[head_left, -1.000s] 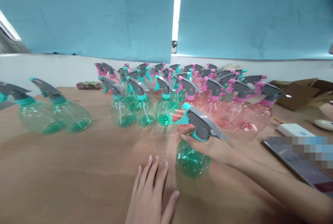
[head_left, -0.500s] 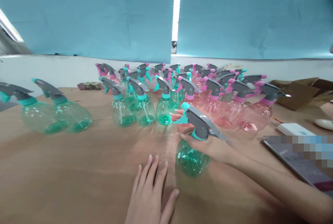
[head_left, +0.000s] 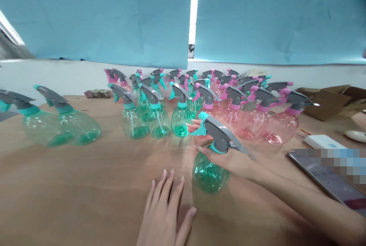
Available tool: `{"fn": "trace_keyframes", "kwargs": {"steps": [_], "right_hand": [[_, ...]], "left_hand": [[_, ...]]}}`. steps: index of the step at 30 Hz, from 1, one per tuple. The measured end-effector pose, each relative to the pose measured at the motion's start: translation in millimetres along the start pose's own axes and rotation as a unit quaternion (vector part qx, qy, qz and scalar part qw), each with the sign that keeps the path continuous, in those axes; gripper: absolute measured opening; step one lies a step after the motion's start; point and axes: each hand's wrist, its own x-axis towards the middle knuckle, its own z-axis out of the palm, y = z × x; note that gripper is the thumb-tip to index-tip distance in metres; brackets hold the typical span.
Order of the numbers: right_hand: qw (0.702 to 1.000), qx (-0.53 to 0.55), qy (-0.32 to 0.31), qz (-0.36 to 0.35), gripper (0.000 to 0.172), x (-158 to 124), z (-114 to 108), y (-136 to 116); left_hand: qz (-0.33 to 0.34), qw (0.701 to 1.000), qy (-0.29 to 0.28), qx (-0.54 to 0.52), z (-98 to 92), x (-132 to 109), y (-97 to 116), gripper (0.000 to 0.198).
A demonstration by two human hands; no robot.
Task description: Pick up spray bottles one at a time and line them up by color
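Observation:
My right hand (head_left: 228, 158) is wrapped round the neck of a green spray bottle (head_left: 211, 175) with a grey and turquoise trigger head; part of its fingers is hidden behind the bottle. The bottle is near the table's front, its nozzle pointing left. To its left, my left hand (head_left: 164, 208) lies flat on the brown table (head_left: 94, 189), fingers stretched out and holding nothing. Beyond the hands stand rows of spray bottles, among them a green one (head_left: 158, 122) and a pink one (head_left: 281, 126).
Two more green spray bottles, one of them nearer the middle (head_left: 80, 126), stand at the left. On the right lie a phone (head_left: 317, 177), a white box (head_left: 324, 142) and a white mouse (head_left: 356, 136). An open cardboard box (head_left: 328, 105) is behind them. Blue curtains (head_left: 100, 17) hang at the back.

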Motion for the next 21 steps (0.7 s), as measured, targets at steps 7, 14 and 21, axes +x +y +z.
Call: {"fn": "trace_keyframes", "kwargs": {"steps": [7, 14, 21], "right_hand": [[1.000, -0.018, 0.009, 0.007, 0.010, 0.6, -0.8, -3.7], [1.000, -0.001, -0.018, 0.000, 0.013, 0.7, -0.6, -0.9], [0.999, -0.036, -0.004, -0.004, 0.011, 1.0, -2.5, -5.0]], "left_hand": [[-0.004, 1.000, 0.001, -0.008, -1.9, -0.4, 0.2, 0.050], [0.005, 1.000, 0.008, 0.008, -1.1, 1.9, 0.4, 0.049], [-0.002, 1.000, 0.004, -0.001, -3.6, 2.4, 1.1, 0.049]]}}
